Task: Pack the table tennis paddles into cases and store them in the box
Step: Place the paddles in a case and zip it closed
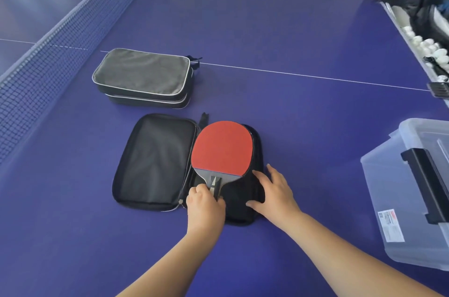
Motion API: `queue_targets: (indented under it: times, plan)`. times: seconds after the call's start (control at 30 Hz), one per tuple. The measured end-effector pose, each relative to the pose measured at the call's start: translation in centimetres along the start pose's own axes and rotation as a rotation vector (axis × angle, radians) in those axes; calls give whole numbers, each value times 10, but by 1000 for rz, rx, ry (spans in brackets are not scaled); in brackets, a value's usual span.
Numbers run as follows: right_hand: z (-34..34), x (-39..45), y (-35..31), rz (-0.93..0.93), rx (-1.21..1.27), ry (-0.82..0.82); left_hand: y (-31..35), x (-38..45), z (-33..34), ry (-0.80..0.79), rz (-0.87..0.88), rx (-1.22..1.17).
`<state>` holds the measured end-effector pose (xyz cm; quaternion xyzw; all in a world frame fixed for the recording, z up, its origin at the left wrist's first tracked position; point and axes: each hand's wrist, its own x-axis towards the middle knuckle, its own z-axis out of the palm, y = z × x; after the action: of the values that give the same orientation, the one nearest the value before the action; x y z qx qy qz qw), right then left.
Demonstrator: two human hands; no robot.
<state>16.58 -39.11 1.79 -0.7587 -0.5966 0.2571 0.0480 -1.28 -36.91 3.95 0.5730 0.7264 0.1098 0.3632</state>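
Paddle (222, 148), red rubber up, lies on the rt half of the open case (155, 163) near table centre, blade toward 12 o'clock, handle toward 6. Case is unzipped and spread flat; its lid half sits at 9 o'clock of the paddle, showing dark lining.

Left hand (205, 206) has fingers curled round the handle, gripping it. Right hand (274, 189) rests flat w/ fingers spread and relaxed on the case's rt edge, at approx 4 o'clock of the blade, holding nothing.

Handling, by judgement: paddle looks light and rigid, wood blade w/ rubber sheet. The rubber face is likely tacky and marks easily, so best taken by the handle, as now, not by the face. Case is soft fabric, floppy; prob needs one hand steadying it while the paddle is seated and the lid folded over. Zip runs round the edge; can't tell where the puller sits.

Closed case (142, 77), grey top, is at 11 o'clock of the open one, well apart, by the net (60, 36). Clear plastic box (410, 189) w/ black latch stands at 3 o'clock, near the table (291, 41) edge. White balls (427, 46) lie in a tray at 1 o'clock, far corner.
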Motion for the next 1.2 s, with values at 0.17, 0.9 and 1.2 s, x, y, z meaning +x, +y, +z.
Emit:
queue_targets:
  times: [0.17, 0.9, 1.2]
  plan:
    - [1, 5, 11, -80, -6, -18, 5, -7, 17, 31, -32, 35]
    - [3, 10, 22, -143, -59, -39, 13, -1, 34, 64, -59, 32]
    - [5, 10, 24, -143, -46, -34, -30, -12, 4, -43, 221, 102]
